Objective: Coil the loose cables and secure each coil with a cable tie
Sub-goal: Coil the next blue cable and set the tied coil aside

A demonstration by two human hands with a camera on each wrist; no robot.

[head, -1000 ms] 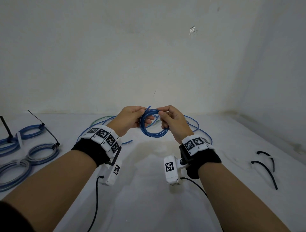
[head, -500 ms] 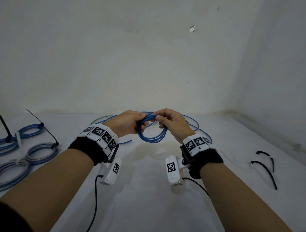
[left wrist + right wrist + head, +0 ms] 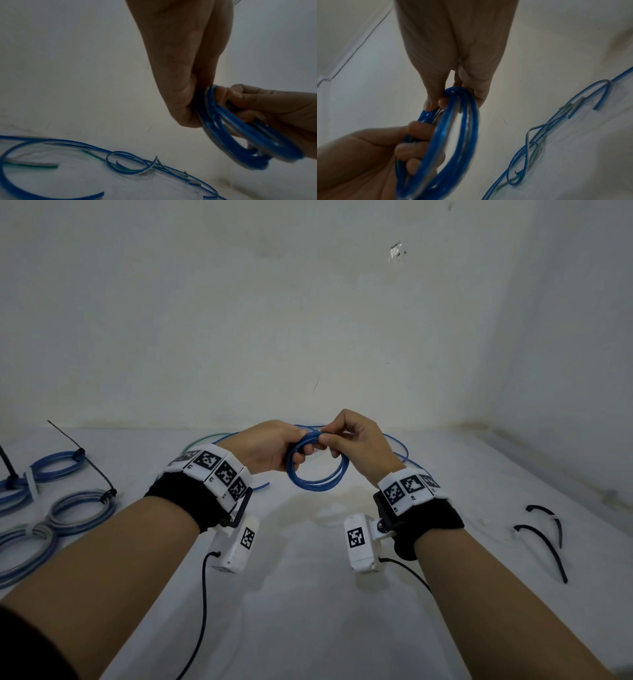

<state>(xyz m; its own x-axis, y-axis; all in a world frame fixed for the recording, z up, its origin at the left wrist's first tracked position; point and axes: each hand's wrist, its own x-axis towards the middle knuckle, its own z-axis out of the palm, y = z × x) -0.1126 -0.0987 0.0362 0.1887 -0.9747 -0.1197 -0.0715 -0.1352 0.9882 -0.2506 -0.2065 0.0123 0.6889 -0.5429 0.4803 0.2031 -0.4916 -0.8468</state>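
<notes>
**Blue coil held up between both hands**

The white table carries the rest: at its left edge lie finished coils, blue and grey, bound with black cable ties; loose blue, white and green cables trail along the back by the wall; two spare black cable ties lie well apart on the right. Above the table's middle, the left hand curls its fingers round the left side of a blue cable coil, its grip closed on the strands. The right hand pinches the coil's top between thumb and fingertips.
</notes>
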